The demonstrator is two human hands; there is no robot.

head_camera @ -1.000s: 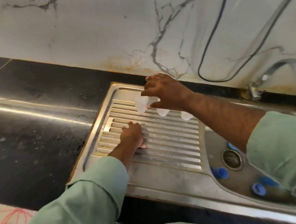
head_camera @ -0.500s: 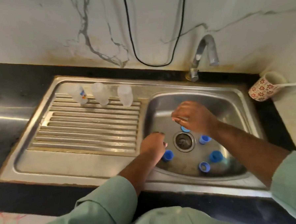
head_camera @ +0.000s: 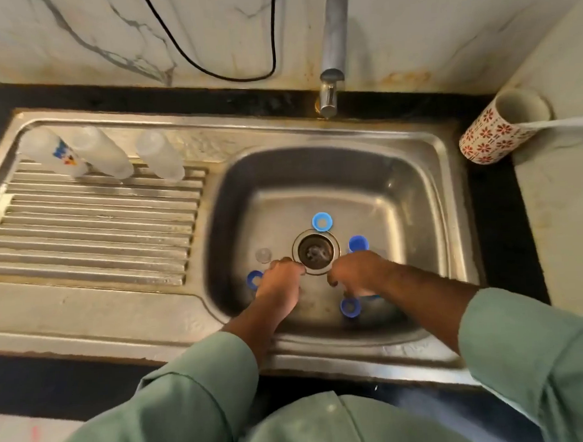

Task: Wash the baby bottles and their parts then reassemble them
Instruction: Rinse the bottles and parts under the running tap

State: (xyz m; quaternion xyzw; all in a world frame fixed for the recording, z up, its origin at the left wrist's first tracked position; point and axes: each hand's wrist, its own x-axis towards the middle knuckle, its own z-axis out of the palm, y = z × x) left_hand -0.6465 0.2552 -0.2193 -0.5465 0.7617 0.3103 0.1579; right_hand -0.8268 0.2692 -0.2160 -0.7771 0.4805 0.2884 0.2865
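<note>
Three clear baby bottles (head_camera: 102,153) stand upside down along the back of the drainboard. Several blue screw rings lie on the basin floor around the drain (head_camera: 315,251): one behind it (head_camera: 322,222), one to its right (head_camera: 358,243), one at the front (head_camera: 349,308) and one at the left (head_camera: 254,278). A clear nipple (head_camera: 263,255) sits left of the drain. My left hand (head_camera: 281,282) is down at the drain's left rim with curled fingers. My right hand (head_camera: 357,273) curls over something at the drain's right front; a sliver of blue shows under it.
The steel sink (head_camera: 443,185) has a ribbed drainboard (head_camera: 91,224) on its left and a tap (head_camera: 332,32) at the back, not running. A flower-patterned mug (head_camera: 501,128) lies on the black counter at the right. A black cable (head_camera: 228,76) hangs on the marble wall.
My view has swung right from the drainboard to the basin. Both hands left the bottles, reached into the basin and now sit lower, on either side of the drain.
</note>
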